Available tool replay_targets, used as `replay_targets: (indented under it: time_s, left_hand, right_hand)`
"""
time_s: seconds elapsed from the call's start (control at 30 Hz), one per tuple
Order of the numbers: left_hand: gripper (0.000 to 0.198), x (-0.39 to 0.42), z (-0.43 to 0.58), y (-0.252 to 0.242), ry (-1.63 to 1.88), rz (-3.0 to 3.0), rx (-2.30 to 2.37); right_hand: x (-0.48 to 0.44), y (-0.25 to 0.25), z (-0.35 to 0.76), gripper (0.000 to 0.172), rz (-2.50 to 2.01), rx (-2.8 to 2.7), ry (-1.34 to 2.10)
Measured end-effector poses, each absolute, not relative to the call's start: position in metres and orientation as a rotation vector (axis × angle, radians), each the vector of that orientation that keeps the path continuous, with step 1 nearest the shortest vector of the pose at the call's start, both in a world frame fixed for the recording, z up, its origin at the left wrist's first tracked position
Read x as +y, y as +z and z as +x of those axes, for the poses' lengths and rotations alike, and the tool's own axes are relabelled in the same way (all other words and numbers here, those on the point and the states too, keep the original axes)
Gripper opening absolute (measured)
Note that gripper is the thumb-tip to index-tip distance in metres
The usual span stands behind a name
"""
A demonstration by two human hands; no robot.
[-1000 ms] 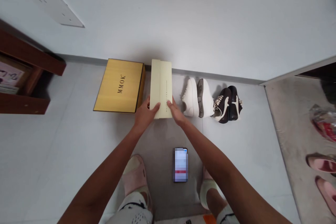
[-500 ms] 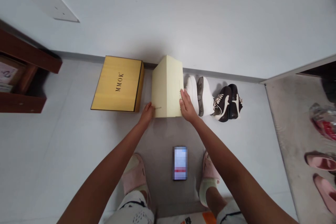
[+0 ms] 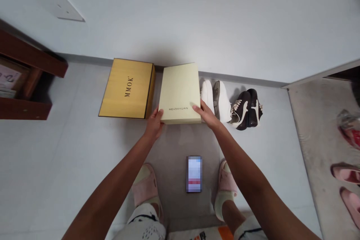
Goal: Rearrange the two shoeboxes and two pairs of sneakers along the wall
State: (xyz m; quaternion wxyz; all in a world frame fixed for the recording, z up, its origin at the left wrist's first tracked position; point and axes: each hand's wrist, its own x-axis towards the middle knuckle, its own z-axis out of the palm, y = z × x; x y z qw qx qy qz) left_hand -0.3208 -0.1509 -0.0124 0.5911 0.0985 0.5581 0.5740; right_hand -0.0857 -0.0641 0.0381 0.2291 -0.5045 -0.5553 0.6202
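Cream in colour, the MEIZHIYUAN box [image 3: 180,89] is found held between both hands, its lettered face turned up. Its near left corner is grasped by the left hand [image 3: 154,123]; its right side is grasped by the right hand [image 3: 208,115], with the thumb laid on top. Whether its weight is borne by the floor [image 3: 70,157] cannot be told.

Left of the left hand, a gold MMOK box [image 3: 116,93] is noted, untouched and apparently closed. Just beyond the right hand, white shoes [image 3: 224,101] are partly hidden; farther right, dark shoes [image 3: 242,110] are seen. Below and between the hands, a phone [image 3: 194,174] is laid.

Progress is judged partial: a firm two-handed hold is established and no gap is seen in the held carton, but release is not yet made. Both pairs of shoes are positioned outside the boxes. Contents cannot be verified.
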Motion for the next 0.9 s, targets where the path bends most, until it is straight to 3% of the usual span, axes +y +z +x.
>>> replay_targets:
  time_s: [0.3,0.77,0.9]
  left_hand:
    - [0.058,-0.155,-0.336,-0.015,1.279,0.440,1.472]
    - [0.056,-0.153,-0.342,-0.041,1.260,0.571,1.637]
    - [0.056,-0.150,-0.343,-0.044,1.283,0.557,1.635]
  right_hand:
    - [-0.073,0.017,-0.102,0.082,-1.274,-1.385,1.845]
    - [-0.084,-0.020,-0.109,0.079,-1.353,-1.368,1.840]
    - [-0.082,-0.024,-0.112,0.085,-1.309,-1.369,1.825]
